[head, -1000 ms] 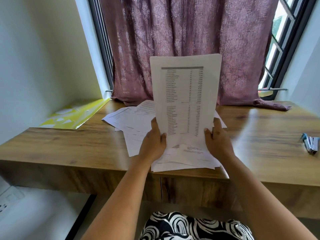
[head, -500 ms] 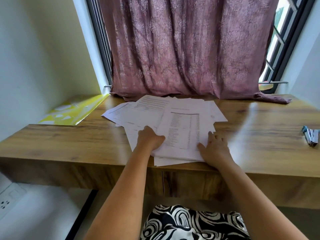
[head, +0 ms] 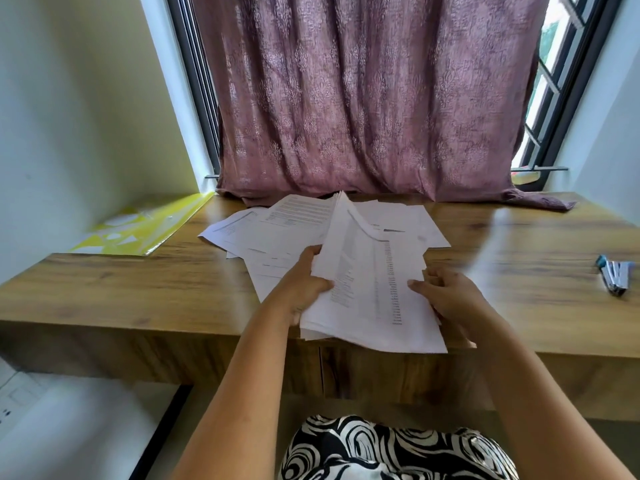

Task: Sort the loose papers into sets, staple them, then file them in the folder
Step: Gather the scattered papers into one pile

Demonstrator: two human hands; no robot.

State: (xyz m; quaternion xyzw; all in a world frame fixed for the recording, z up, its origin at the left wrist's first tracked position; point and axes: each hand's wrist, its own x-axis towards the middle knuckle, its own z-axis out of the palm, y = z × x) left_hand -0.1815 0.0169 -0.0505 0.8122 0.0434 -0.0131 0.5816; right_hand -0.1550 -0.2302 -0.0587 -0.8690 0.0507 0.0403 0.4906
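From my remote station I judged sorting barely begun: the left hand (head: 304,289) gripped a lifted sheaf (head: 367,271) from the loose papers (head: 277,223), while the right hand (head: 446,299) pinched its other edge. The stapler (head: 614,278) at three o'clock and the yellow folder (head: 145,226) at ten o'clock lay untouched.

Printed lines on the papers (head: 374,289) — too blurred to read.
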